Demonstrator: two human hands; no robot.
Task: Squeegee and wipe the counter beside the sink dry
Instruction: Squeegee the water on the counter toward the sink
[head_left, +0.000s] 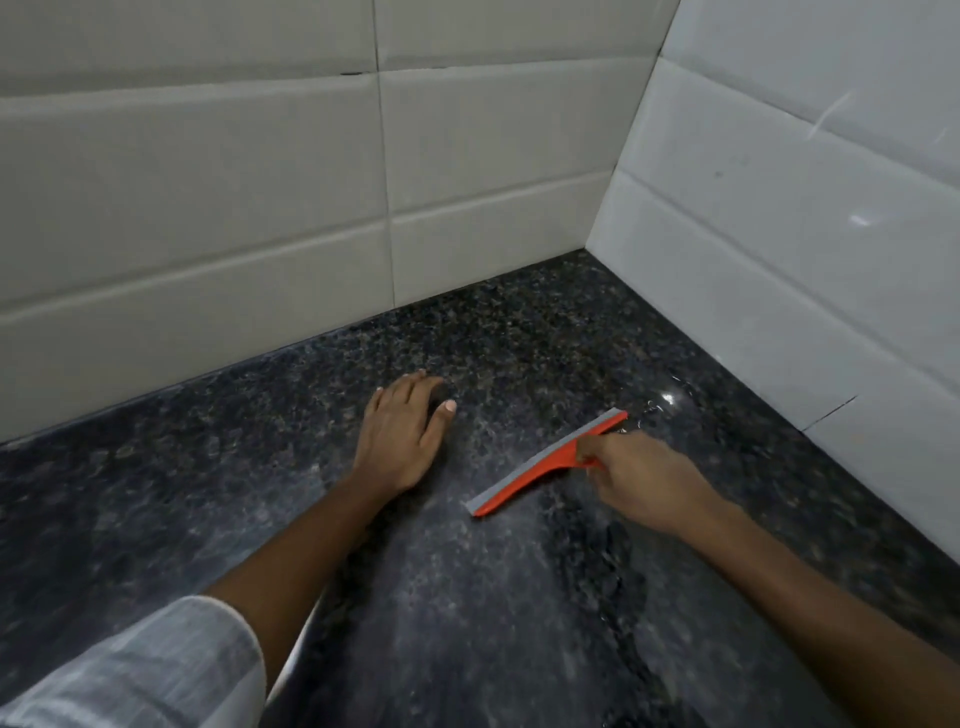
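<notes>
The squeegee (545, 462) is orange with a long grey rubber blade. It lies slantwise on the counter (519, 332), the blade edge down on the stone, one end toward the corner of the walls. The counter is dark speckled granite, streaked with a pale film, with glistening water near the squeegee's far end.

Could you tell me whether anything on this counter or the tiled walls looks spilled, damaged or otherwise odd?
Yes: water glistens on the counter near the right wall, just beyond the squeegee held in the right hand. A dark crack runs across a right-wall tile. The left hand rests flat.
</notes>
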